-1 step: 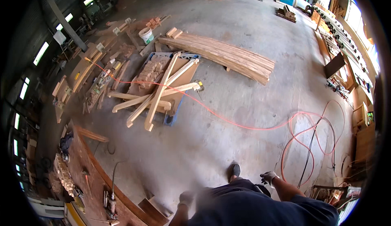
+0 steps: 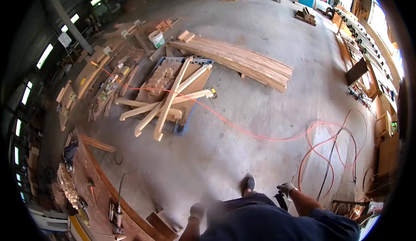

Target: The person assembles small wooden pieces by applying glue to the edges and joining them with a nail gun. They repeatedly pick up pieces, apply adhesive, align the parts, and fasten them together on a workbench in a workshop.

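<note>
We look down on a workshop floor, where our gloved left hand (image 2: 196, 212) hangs low beside our dark shirt (image 2: 277, 221), blurred enough that we cannot tell how its fingers are set. Our gloved right hand (image 2: 286, 189) is out to the other side, its fingers apparently curled; we cannot tell whether they grip anything. Nearest our left are short boards (image 2: 161, 226) on the floor beside a brown bench (image 2: 99, 188), which bears a power tool (image 2: 117, 217). Off our right, a red hose (image 2: 277, 139) loops over the concrete, then runs left across crossed wooden legs (image 2: 165, 111) on a blue pallet (image 2: 179, 129). Beyond them lie long planks (image 2: 234, 61), near a white bucket (image 2: 156, 37).
</note>
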Tool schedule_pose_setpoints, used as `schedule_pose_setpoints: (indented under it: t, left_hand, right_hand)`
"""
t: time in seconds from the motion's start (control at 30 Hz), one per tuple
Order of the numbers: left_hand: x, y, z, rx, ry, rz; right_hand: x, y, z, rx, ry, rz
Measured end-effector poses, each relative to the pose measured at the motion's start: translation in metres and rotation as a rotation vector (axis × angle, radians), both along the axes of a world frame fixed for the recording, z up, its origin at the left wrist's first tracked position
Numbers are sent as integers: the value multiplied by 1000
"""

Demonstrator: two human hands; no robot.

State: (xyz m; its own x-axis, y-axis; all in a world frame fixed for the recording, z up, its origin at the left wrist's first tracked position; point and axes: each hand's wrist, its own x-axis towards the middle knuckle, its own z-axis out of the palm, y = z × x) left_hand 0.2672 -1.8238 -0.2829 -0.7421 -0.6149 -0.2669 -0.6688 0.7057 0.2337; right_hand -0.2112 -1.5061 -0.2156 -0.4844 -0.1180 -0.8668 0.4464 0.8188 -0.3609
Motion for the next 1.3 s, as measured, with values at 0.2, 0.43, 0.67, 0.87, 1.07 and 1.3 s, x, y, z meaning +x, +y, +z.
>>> schedule_pose_setpoints:
  t: [0.2,0.43,0.67,0.87,1.07,1.3]
  left_hand:
    - [-66,12,63,479,176,730]
    - [20,8,0,370,-179,131]
    - [-63,-86,-25,453,-238,4]
    - [-174,-253,-6,235,-70,-64]
    - [-213,-390,-36,520,648,514]
    - [-239,-383,14,731,178,859]
  right_hand:
    - [-83,-36,-12,-103,1,-21]
    - [-76,-94,-7,-58,-105,63]
    - [-98,-147,1,89,-86,110]
    - [-152,-226,-14,-56,-16,99]
    - [-196,-318,-10,-33,34,284]
    - [-249,-377,-11,105,-124,166]
